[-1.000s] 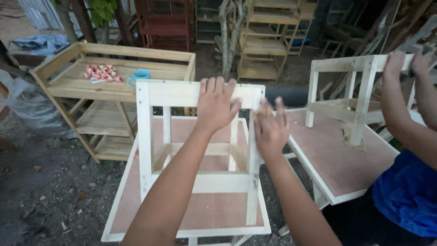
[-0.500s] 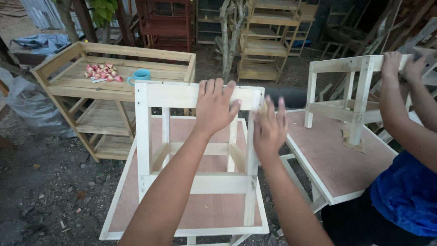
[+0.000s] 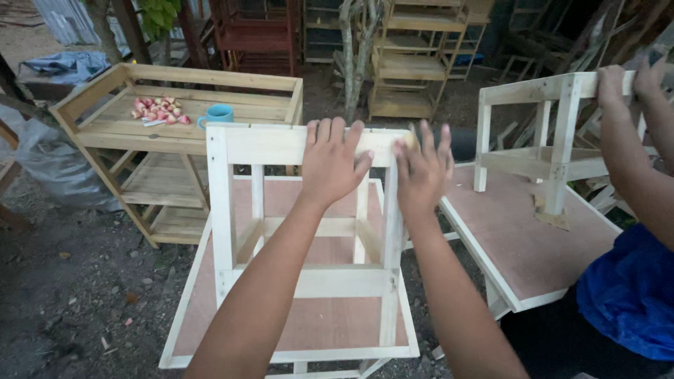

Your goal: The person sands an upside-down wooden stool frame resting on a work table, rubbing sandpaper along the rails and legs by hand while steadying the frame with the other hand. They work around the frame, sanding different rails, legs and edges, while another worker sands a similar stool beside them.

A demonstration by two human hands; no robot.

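Left hand (image 3: 331, 163) is lying flat, fingers spread, on the top rail of the pale wooden frame (image 3: 232, 210); grip released, just pressing. Right hand (image 3: 421, 170) is hovering open at the frame's top right corner, blurred, contact unclear. Frame is standing upright on a plywood panel (image 3: 323, 323), toward its far edge. A co-worker's hands (image 3: 625, 84) are gripping a second frame (image 3: 554, 140) on the neighbouring panel (image 3: 519, 238). Shelf cart (image 3: 175, 133) behind is carrying a blue cup (image 3: 217, 114).
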